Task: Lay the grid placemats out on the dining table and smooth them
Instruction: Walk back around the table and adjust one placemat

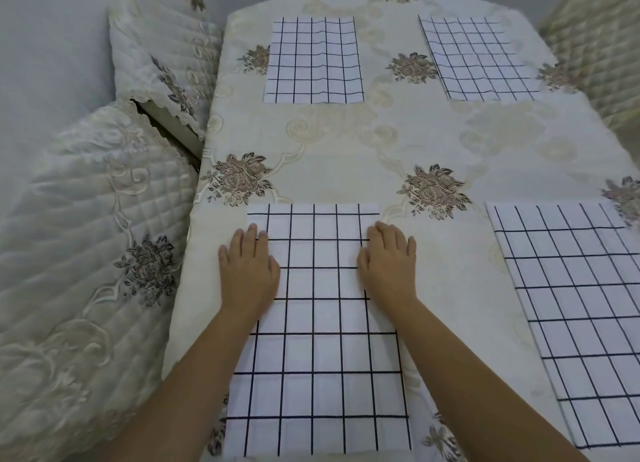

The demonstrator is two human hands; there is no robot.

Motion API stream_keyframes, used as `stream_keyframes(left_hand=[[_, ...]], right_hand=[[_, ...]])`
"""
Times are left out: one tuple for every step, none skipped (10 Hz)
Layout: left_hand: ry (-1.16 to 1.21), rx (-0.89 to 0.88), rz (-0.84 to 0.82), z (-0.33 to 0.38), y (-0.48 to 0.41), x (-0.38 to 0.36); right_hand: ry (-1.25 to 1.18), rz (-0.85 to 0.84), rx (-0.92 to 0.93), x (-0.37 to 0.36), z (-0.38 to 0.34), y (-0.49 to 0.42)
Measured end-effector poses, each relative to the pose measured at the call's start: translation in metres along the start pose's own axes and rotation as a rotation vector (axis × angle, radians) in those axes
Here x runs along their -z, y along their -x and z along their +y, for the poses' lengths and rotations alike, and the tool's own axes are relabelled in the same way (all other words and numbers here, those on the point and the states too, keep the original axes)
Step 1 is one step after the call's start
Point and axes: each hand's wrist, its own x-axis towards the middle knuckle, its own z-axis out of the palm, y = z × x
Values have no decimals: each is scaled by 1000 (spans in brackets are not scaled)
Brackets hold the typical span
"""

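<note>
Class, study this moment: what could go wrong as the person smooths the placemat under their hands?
1. The left hand and right hand press flat on the side edges of the near-left placemat; an uneven push could skew it or bunch the tablecloth beneath.
2. The far-left placemat shows ripples and the far-right placemat lies askew; they might get left that way.

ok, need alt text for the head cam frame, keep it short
Two bare hands, left hand and right hand, press flat on the side edges of a white fabric placemat with a black grid at the near left of a cream floral-clothed dining table. Three more lie on it: far-left placemat, far-right placemat, near-right placemat.
</note>
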Motion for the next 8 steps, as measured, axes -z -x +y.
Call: stream_keyframes(left_hand=[[-13,14,-15,16,-9,7],[64,-107,-39,41,-19,3],[130,-136,-153,52,-17,-10],[105,-96,-99,46,-14,-17],[45,-38,-120,29,-23,-10],[52,36,-104,9,-28,-5],[94,82,-108,-14,-27,0],[217,130,-96,-21,-20,7]], right_hand=[[-10,6,-2,7,-17,-13],[-93,-72,118,1,-44,-22],[-189,-248,202,-8,-57,-21],[-194,-261,211,-18,-46,-18],[-110,-219,178,-17,-25,-20],[-95,-195,45,-14,-5,-23],[-180,-225,-50,-6,15,-26],[-593,-174,-176,7,19,-25]])
